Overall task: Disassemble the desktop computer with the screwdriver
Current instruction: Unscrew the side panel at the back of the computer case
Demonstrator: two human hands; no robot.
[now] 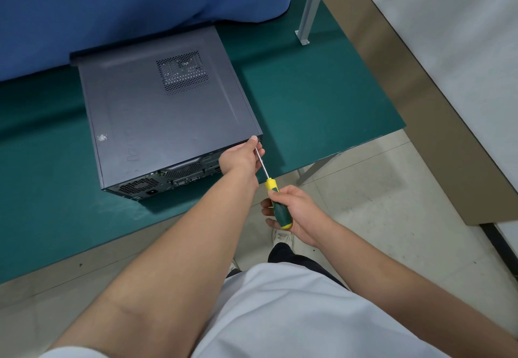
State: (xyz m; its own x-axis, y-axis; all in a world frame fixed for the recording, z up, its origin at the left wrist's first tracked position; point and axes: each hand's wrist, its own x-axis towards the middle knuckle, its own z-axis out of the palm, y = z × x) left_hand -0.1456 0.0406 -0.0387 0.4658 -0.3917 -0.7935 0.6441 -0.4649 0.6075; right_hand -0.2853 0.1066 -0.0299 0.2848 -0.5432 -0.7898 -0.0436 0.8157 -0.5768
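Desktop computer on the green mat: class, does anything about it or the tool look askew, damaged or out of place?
Nothing stands out. The desktop computer lies flat on its side, panel closed, case intact. The right hand grips the screwdriver; the left hand steadies its shaft at the rear corner.

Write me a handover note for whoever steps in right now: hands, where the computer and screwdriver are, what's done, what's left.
Right hand grips the green-and-yellow handle of the screwdriver. Left hand steadies the shaft near its tip.
The tip sits at the rear right corner of the desktop computer, which lies flat on the green table, rear panel toward the person.
Done: screwdriver lined up at that corner; the screw itself is hidden.
Left: side cover is still on; remove rear screws, then lift the cover.
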